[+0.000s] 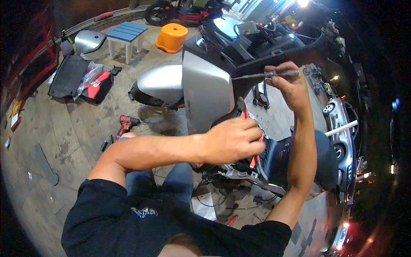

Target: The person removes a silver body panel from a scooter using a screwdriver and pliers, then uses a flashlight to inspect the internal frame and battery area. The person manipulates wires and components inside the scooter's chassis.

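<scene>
My left hand [235,143] is closed around red-handled pliers [255,160], whose grey tip sticks out above the fist beside a silver scooter panel [206,88]. My fingers hide the middle of the tool. Higher and to the right, my right hand [287,83] grips a screwdriver [292,73] by its handle. Its thin shaft points left, and the tip reaches the right edge of the silver panel; I cannot tell whether it touches. Left of the panel is the scooter's silver front fender [159,84], over the wheel. The black seat [322,160] lies to the right.
A red cordless drill [125,125] lies on the tiled floor at left. Beyond are an orange stool [172,37], a blue-topped stool [126,32] and a black-and-red bag [96,85]. Loose cables [214,195] lie below the scooter. A silver car [342,137] stands at far right.
</scene>
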Action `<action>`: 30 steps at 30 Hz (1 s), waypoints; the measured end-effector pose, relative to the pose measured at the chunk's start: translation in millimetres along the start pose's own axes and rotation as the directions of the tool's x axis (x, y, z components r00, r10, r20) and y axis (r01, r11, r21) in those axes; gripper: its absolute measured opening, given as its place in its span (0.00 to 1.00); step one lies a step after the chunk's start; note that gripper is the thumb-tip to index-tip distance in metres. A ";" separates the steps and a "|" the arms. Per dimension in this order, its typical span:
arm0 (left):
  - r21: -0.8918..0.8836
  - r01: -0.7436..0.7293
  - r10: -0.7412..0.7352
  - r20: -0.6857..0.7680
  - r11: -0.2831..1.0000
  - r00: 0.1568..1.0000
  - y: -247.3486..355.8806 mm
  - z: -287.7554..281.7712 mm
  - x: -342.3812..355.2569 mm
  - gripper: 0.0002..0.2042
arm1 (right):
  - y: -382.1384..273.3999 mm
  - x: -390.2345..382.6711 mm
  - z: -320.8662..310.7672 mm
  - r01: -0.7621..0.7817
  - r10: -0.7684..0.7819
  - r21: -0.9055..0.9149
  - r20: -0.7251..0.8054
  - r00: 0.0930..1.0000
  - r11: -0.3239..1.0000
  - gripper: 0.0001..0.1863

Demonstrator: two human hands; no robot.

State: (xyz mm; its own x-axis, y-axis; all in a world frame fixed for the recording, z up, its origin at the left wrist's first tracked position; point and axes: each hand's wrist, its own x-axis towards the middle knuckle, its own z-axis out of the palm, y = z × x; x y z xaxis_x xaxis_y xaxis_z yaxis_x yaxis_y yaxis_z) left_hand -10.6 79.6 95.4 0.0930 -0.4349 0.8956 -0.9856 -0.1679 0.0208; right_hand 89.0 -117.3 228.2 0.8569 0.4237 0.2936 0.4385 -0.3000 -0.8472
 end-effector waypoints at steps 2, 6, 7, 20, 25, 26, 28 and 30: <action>-0.020 0.024 -0.025 -0.032 0.999 0.999 -3.0 4.3 10.7 0.07 | -2.5 1.9 2.4 0.027 -0.028 0.038 0.026 0.999 0.999 0.11; -0.027 0.022 -0.023 -0.014 0.999 1.000 -0.1 2.5 12.8 0.08 | -10.2 -9.5 17.9 0.113 -0.110 -0.094 0.036 0.993 0.989 0.11; -0.024 0.027 -0.027 0.013 0.999 1.000 1.1 -1.4 10.7 0.09 | -12.0 -14.5 23.1 0.147 -0.143 -0.135 0.034 0.989 0.980 0.11; -0.647 0.328 -0.652 -0.352 0.688 0.671 -87.9 -94.4 17.5 0.08 | -19.5 -31.7 47.6 0.256 -0.263 -0.270 0.011 0.965 0.928 0.12; -0.711 0.347 -0.668 -0.229 0.612 0.708 -111.8 -92.2 25.9 0.11 | -22.0 -30.6 46.6 0.245 -0.253 -0.281 0.008 0.967 0.928 0.12; -0.704 0.336 -0.646 -0.225 0.626 0.730 -112.9 -91.0 25.3 0.11 | -22.3 -30.1 46.5 0.247 -0.254 -0.287 0.012 0.967 0.926 0.12; -0.704 0.326 -0.618 -0.202 0.631 0.760 -114.5 -89.5 23.1 0.11 | -22.4 -29.6 46.9 0.238 -0.245 -0.275 0.011 0.969 0.931 0.12; -0.706 0.327 -0.614 -0.191 0.628 0.766 -117.2 -88.7 20.7 0.11 | -22.2 -29.5 47.3 0.210 -0.218 -0.235 -0.009 0.976 0.949 0.13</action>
State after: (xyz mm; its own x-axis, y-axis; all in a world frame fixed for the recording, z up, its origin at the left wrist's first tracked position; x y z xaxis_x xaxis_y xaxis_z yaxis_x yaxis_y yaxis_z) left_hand 94.4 168.8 150.9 0.6491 -0.0614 0.7582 -0.6881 0.3774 0.6197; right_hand 41.1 -82.7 217.4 0.7433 0.4713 0.4748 0.6595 -0.3971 -0.6382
